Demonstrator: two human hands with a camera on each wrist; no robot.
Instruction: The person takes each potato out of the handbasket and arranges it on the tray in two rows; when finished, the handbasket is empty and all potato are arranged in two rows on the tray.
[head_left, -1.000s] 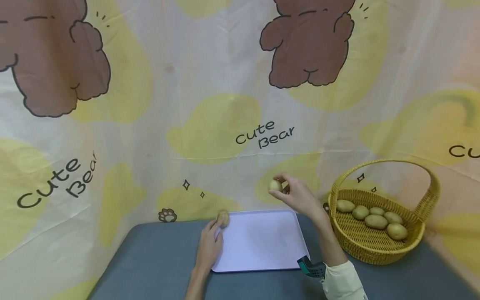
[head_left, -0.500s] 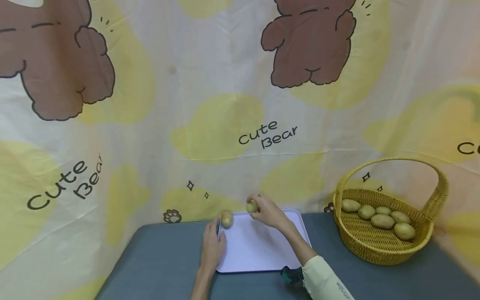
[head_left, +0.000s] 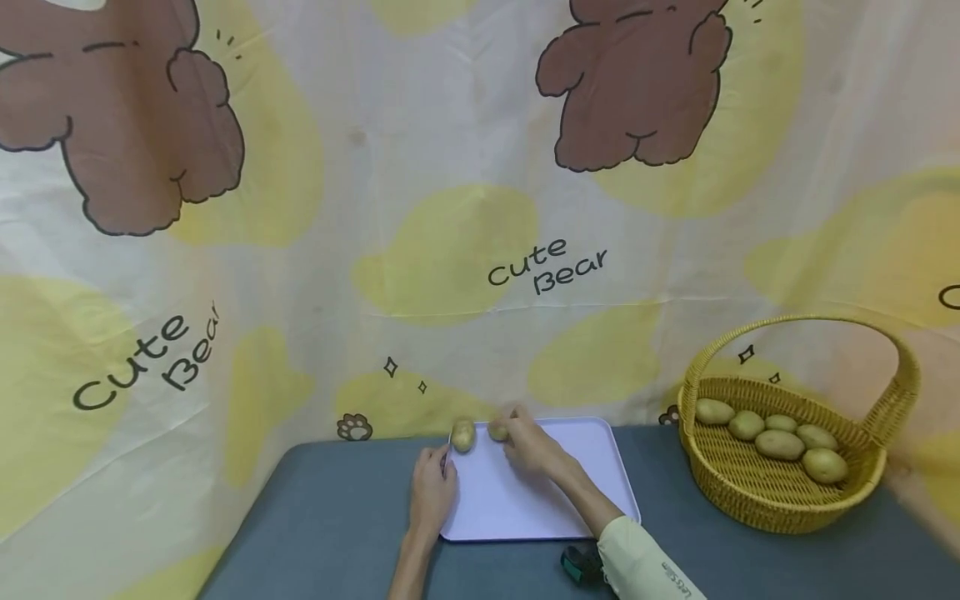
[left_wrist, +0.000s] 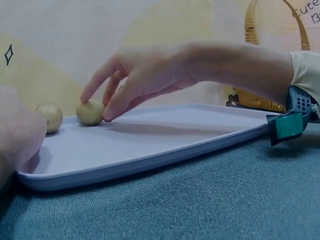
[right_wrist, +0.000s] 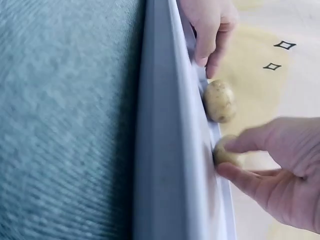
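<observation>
My right hand [head_left: 531, 446] pinches a small potato [left_wrist: 90, 113] between thumb and fingers at the back of the pale lilac tray [head_left: 540, 517]. In the left wrist view that potato is down at the tray surface. Another potato [head_left: 462, 436] lies at the tray's back left corner, a short gap from the held one and touched by neither hand. My left hand [head_left: 432, 492] holds the tray's left rim, with fingertips over the inner side in the right wrist view. Part of the held potato is hidden behind my right fingers.
To the right of the tray stands a yellow woven basket [head_left: 780, 518] with a tall handle and several potatoes [head_left: 780, 445] inside. A grey-blue cloth [head_left: 337, 517] covers the table. Behind it hangs a bear-print curtain [head_left: 450, 250].
My right hand has carried its potato leftward from near the basket and lowered it to the tray's back edge. My left hand has moved from the other potato onto the tray rim.
</observation>
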